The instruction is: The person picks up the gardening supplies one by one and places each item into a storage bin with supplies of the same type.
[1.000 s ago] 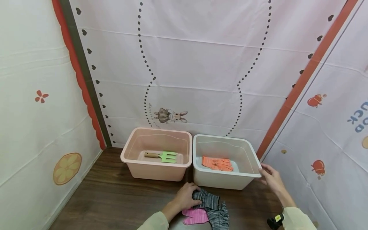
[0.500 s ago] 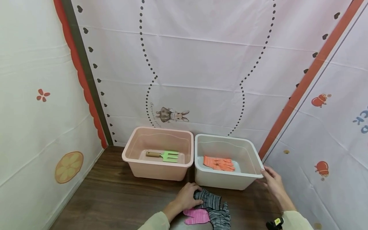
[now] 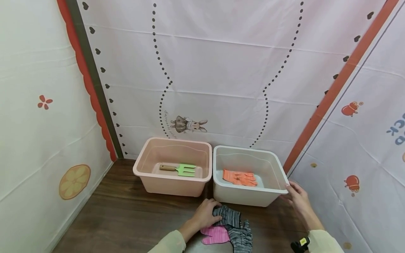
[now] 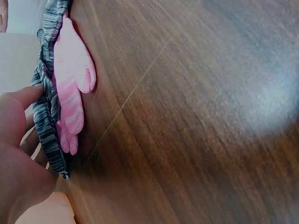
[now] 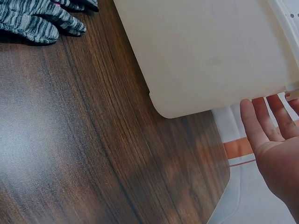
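over woodgrain (image 3: 126,218), left fingers (image 4: 29,94) pinch gray knit glove (image 3: 230,216), right fingers (image 5: 254,125) grip white tub (image 3: 242,196).

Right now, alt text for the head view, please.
Left hand pinches a gray glove beside a pink glove; right hand holds the white bin by its rim. An orange glove lies in that bin, a green fork in the pink bin.

Knit gloves (image 3: 238,234), glossy wood-grain tabletop (image 4: 177,116)

Left sleeve (image 3: 171,242): pale, cream-green cloth is worn.
Right sleeve (image 3: 324,241): matched in colour.
Black wrist device (image 3: 297,246): marked with a yellow patch (image 3: 303,241).
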A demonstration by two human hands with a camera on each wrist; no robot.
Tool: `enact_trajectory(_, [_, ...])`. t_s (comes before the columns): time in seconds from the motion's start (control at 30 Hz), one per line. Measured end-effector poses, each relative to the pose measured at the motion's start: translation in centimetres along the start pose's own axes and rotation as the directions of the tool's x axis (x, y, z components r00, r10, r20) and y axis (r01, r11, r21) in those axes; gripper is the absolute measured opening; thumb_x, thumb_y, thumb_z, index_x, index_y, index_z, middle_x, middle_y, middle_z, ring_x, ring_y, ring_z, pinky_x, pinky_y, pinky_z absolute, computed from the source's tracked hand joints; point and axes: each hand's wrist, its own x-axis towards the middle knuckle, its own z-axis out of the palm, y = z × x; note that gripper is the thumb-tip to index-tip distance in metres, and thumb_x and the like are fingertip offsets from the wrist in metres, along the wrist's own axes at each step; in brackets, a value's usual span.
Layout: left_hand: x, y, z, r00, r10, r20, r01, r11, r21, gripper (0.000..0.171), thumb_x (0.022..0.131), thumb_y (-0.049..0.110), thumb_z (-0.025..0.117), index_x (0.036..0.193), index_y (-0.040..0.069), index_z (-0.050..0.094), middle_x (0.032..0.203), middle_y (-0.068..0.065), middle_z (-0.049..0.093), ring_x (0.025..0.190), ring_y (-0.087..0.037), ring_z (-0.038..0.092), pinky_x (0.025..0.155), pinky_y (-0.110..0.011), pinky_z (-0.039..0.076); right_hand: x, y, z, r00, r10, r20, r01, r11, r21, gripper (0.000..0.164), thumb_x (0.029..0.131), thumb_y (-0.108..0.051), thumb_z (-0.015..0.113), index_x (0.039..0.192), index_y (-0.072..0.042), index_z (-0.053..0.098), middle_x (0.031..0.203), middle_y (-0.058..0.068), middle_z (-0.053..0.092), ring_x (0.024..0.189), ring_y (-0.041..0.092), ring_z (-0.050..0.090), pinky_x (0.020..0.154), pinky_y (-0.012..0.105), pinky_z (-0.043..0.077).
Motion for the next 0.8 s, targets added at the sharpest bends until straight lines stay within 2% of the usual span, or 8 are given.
enact_trajectory(0.13, [0.09, -0.2, 0.21, 1.0, 0.013, -0.003, -0.013, 1.0, -0.021, 0.04, 0.088, 0.033, 0.086, 0.123, 0.016, 0.076, 0.123, -0.002, 0.07, 0.11, -0.019, 0.059, 0.097, -0.039, 0.054, -0.11, 0.02, -0.05, 1.0, 0.006, 0.0, -0.006, 1.0, 0.007, 0.042, 0.111, -0.028, 0.058, 0.143, -0.001, 0.051, 0.107, -0.018, 0.067, 0.093, 0.002, 0.07, 0.089, 0.032, 0.062])
enact_trajectory(0.27, [-0.01, -0.36, 0.37, 0.998, 0.046, -0.05, -0.048, 0.998, -0.051, 0.036, 0.09, 0.03, 0.085, 0.12, 0.014, 0.075, 0.121, -0.002, 0.07, 0.109, -0.02, 0.06, 0.096, -0.04, 0.055, -0.15, 0.04, -0.1, 1.0, 0.01, -0.009, -0.01, 1.0, 0.018, 0.044, 0.111, -0.027, 0.059, 0.144, 0.0, 0.05, 0.107, -0.018, 0.067, 0.093, 0.002, 0.069, 0.091, 0.034, 0.062])
enact_trajectory(0.4, [-0.22, -0.16, 0.27, 0.995, 0.047, -0.088, -0.053, 0.996, -0.075, 0.033, 0.09, 0.028, 0.085, 0.119, 0.015, 0.075, 0.121, -0.001, 0.07, 0.11, -0.02, 0.06, 0.097, -0.041, 0.055, -0.08, 0.05, -0.09, 1.0, 0.017, -0.014, -0.017, 1.0, 0.008, 0.049, 0.11, -0.03, 0.06, 0.147, 0.0, 0.048, 0.107, -0.02, 0.065, 0.095, 0.001, 0.069, 0.091, 0.034, 0.062])
enact_trajectory(0.5, [-0.27, 0.02, 0.19, 0.995, 0.037, -0.091, -0.044, 0.996, -0.081, 0.031, 0.091, 0.028, 0.084, 0.118, 0.018, 0.074, 0.122, 0.001, 0.07, 0.112, -0.019, 0.06, 0.098, -0.04, 0.055, -0.04, 0.05, 0.0, 1.0, 0.015, -0.02, -0.015, 1.0, 0.013, 0.049, 0.11, -0.029, 0.061, 0.147, 0.0, 0.048, 0.107, -0.019, 0.065, 0.095, 0.001, 0.069, 0.09, 0.033, 0.062])
enact_trajectory(0.63, [-0.28, 0.08, 0.06, 0.993, 0.062, -0.104, -0.071, 0.994, -0.08, 0.027, 0.092, 0.027, 0.083, 0.116, 0.018, 0.074, 0.12, 0.003, 0.071, 0.111, -0.018, 0.061, 0.097, -0.038, 0.055, 0.04, 0.07, 0.17, 1.0, 0.011, -0.026, -0.01, 0.999, 0.03, 0.049, 0.11, -0.027, 0.061, 0.147, 0.002, 0.047, 0.108, -0.016, 0.066, 0.094, 0.002, 0.07, 0.089, 0.033, 0.063])
enact_trajectory(0.8, [-0.3, 0.09, -0.21, 0.993, 0.08, -0.088, -0.087, 0.993, -0.075, 0.025, 0.092, 0.025, 0.082, 0.114, 0.018, 0.074, 0.117, 0.004, 0.071, 0.111, -0.016, 0.062, 0.097, -0.037, 0.056, 0.09, -0.02, 0.33, 0.999, 0.025, -0.032, -0.025, 1.0, 0.003, 0.057, 0.11, -0.028, 0.06, 0.153, 0.004, 0.041, 0.111, -0.015, 0.062, 0.095, 0.001, 0.068, 0.091, 0.033, 0.062])
